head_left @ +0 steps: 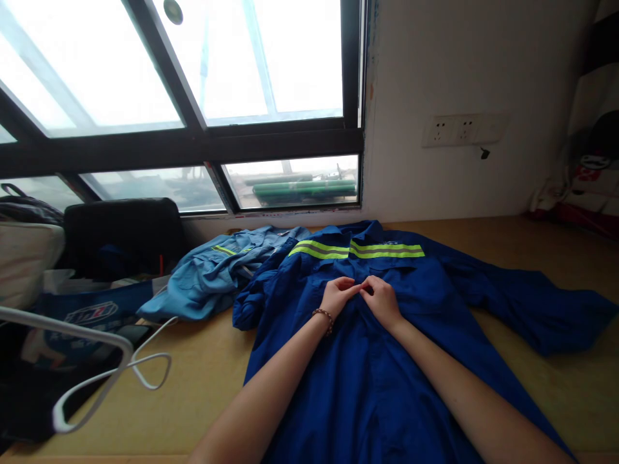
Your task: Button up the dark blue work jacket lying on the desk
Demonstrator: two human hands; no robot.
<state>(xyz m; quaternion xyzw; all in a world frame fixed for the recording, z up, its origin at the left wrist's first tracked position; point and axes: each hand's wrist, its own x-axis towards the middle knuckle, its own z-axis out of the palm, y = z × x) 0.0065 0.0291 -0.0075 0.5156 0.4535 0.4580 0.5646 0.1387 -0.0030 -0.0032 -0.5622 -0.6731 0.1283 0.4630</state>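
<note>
A dark blue work jacket [416, 361] lies spread front up, with a yellow-green and grey reflective band [387, 250] across its chest. My left hand [338, 296], with a beaded bracelet at the wrist, pinches the jacket's front opening just below that band. Opposite it, my right hand [381, 300] is closed on the same front edge, and the fingertips of both hands nearly meet. What exactly sits between the fingertips is too small to make out. One sleeve stretches out to the right; the other is bunched at the left.
A crumpled light blue garment [198, 277] lies left of the jacket on the yellowish surface [203, 386]. A white hanger-like loop [116, 348] juts in at the lower left, near bags [91, 316] and a black case [123, 235]. Behind are a window and wall sockets [464, 130].
</note>
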